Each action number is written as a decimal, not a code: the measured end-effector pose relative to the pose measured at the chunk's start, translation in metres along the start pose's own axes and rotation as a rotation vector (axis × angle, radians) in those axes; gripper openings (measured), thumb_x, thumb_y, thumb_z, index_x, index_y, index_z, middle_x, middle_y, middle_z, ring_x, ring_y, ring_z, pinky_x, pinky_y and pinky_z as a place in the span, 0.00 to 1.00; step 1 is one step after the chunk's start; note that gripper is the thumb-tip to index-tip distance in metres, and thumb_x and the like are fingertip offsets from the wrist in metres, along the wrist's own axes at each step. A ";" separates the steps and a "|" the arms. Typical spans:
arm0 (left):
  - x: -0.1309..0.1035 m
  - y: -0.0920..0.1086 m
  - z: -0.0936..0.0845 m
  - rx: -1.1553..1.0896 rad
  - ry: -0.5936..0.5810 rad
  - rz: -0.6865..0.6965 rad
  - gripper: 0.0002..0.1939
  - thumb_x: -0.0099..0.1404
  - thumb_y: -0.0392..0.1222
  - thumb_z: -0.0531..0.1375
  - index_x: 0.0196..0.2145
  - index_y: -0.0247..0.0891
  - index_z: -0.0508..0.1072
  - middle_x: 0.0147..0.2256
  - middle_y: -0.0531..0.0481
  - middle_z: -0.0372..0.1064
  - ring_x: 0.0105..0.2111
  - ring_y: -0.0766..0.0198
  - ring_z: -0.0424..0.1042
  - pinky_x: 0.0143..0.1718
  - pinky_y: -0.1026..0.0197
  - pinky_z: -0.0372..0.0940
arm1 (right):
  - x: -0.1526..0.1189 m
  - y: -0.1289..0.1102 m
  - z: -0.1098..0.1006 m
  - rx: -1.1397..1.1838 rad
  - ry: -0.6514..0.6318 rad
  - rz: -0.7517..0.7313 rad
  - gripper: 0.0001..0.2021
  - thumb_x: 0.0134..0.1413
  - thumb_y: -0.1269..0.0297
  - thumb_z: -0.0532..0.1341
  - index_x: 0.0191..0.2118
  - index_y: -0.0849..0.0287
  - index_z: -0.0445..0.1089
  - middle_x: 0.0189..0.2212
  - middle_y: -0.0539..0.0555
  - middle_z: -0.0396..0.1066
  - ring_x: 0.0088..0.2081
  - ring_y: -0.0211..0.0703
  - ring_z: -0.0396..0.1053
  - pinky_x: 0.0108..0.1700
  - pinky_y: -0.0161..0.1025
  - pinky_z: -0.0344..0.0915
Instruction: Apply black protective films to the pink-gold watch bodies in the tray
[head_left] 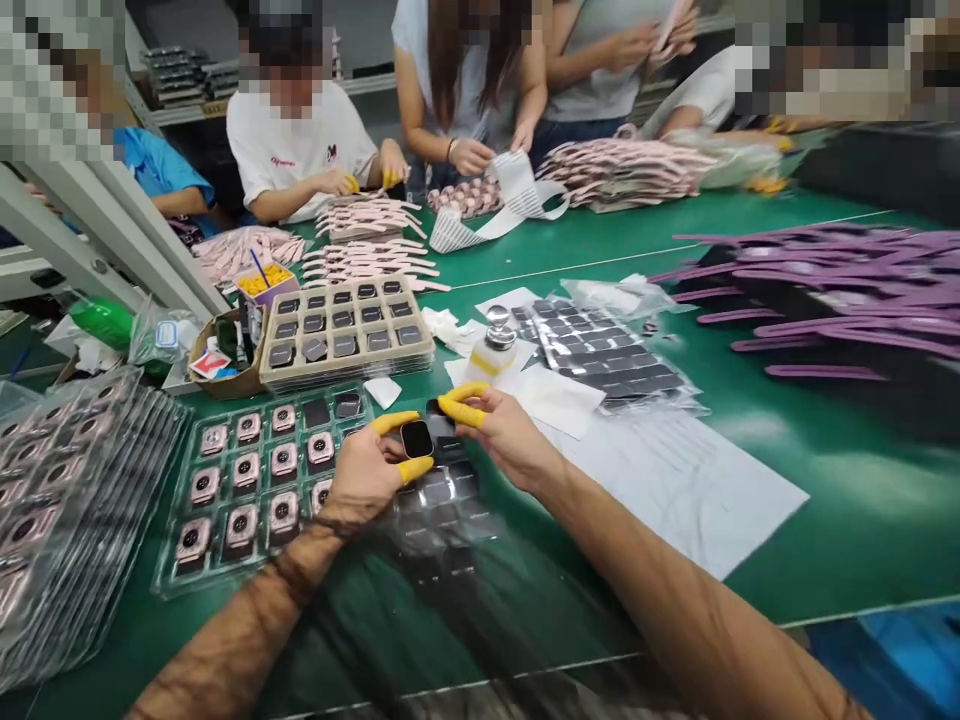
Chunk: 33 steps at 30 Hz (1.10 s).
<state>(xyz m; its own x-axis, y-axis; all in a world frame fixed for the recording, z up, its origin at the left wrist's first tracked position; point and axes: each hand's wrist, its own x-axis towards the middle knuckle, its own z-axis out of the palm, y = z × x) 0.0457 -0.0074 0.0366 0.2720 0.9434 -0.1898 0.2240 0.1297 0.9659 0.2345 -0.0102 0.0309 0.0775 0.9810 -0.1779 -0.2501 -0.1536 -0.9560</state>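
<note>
My left hand (367, 468), with yellow finger cots, grips a smartwatch body (417, 439) by its edges, black screen up. Close beside it, my right hand (511, 432), also in yellow finger cots, pinches a small dark film piece (438, 420); its exact kind is hard to make out. Under both hands lies a clear sheet of dark square films (442, 505). To the left, a clear plastic tray (169, 560) carries rows of pink watch bodies (284, 459), backs up. Strands of dark hair hang blurred across my forearms.
Behind the tray stands a beige compartment tray (345, 372) with dark squares. A pump bottle (495, 345), white papers (675, 490) and more film sheets (600, 350) lie ahead. Stacked clear trays (67, 540) stand left, purple straps (840, 290) right. Several co-workers sit or stand across the table.
</note>
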 end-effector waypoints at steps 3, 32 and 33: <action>0.005 -0.005 -0.004 0.042 0.004 0.023 0.31 0.46 0.36 0.76 0.50 0.37 0.80 0.22 0.55 0.74 0.24 0.62 0.72 0.29 0.62 0.65 | -0.009 0.010 -0.001 -0.023 -0.038 0.069 0.20 0.33 0.52 0.80 0.31 0.56 0.76 0.29 0.48 0.75 0.33 0.38 0.70 0.37 0.38 0.70; 0.006 -0.005 -0.003 0.258 -0.095 0.060 0.31 0.52 0.34 0.71 0.55 0.35 0.77 0.27 0.52 0.79 0.28 0.62 0.77 0.35 0.61 0.72 | -0.011 0.027 0.007 -0.020 -0.057 0.105 0.18 0.41 0.55 0.77 0.34 0.58 0.75 0.30 0.50 0.76 0.33 0.40 0.73 0.37 0.39 0.72; 0.006 -0.006 -0.004 0.252 -0.096 0.060 0.31 0.52 0.35 0.71 0.55 0.35 0.77 0.27 0.52 0.79 0.28 0.62 0.77 0.35 0.61 0.72 | -0.011 0.028 0.008 -0.024 -0.057 0.103 0.18 0.41 0.55 0.77 0.34 0.58 0.75 0.30 0.50 0.76 0.34 0.40 0.73 0.37 0.39 0.72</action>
<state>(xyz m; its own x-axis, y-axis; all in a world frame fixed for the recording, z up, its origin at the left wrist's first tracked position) 0.0424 -0.0016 0.0301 0.3771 0.9121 -0.1608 0.4275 -0.0174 0.9039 0.2194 -0.0246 0.0083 -0.0026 0.9650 -0.2622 -0.2308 -0.2557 -0.9388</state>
